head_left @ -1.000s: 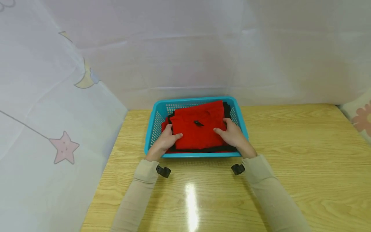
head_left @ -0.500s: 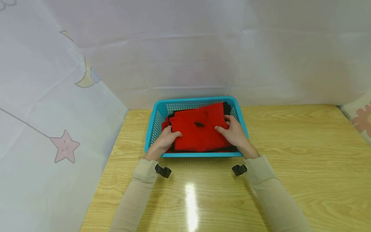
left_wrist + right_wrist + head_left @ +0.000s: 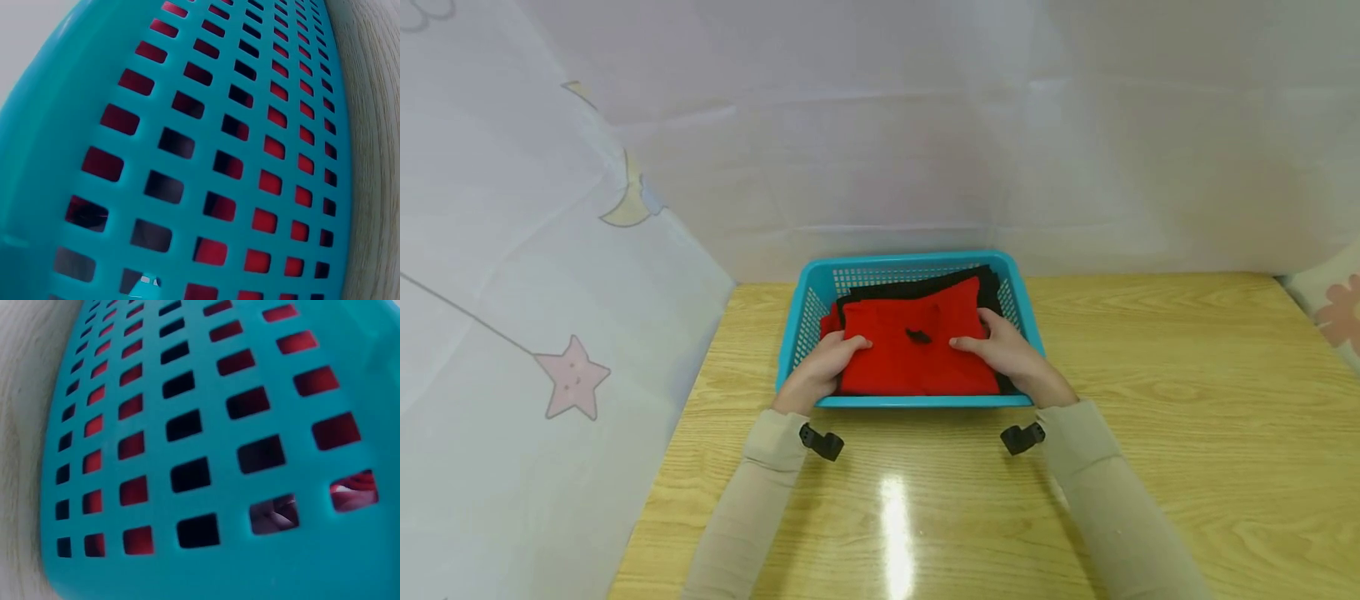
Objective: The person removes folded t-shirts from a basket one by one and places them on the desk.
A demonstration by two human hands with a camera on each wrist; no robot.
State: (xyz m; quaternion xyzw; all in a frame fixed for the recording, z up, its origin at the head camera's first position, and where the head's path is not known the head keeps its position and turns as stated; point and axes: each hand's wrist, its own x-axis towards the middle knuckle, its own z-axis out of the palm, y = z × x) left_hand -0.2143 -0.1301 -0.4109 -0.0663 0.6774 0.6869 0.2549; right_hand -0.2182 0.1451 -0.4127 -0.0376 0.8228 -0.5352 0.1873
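A folded red garment with a small dark mark lies on top inside a blue plastic basket. My left hand grips its left side, thumb on top. On the opposite side my right hand holds the edge the same way, with the thumb over the cloth. The other fingers are partly hidden beneath and beside the fabric. Under and behind it shows folded black cloth, with more red cloth at the left. Both wrist views mostly show the perforated basket wall, with red and black fabric through its holes.
The basket stands on a wood-grain table, close to a pale hanging sheet at the back. Another printed sheet borders the table's left edge. A flower-patterned cloth is at the far right.
The red garment has shifted toward the basket's near wall and lowered, with both hands on it. More black cloth now shows along its far edge.
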